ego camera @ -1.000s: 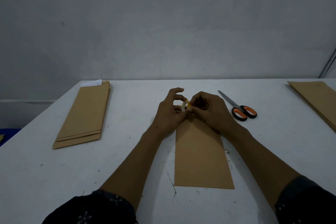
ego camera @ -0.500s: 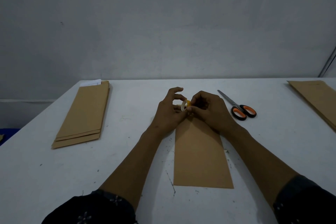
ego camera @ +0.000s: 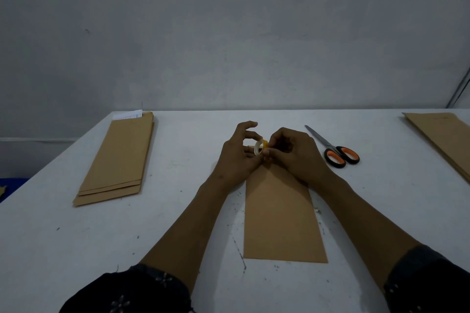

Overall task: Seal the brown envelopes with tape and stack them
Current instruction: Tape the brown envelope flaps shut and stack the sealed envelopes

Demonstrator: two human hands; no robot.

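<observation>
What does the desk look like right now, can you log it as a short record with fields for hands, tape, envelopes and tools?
left hand: holds the tape roll
right hand: fingertips pinch at the roll's edge
centre envelope: flat on the white table, under both hands
left stack: several envelopes, white paper showing at the far end
right stack: partly out of view
scissors: orange-handled, closed, right of the hands
</observation>
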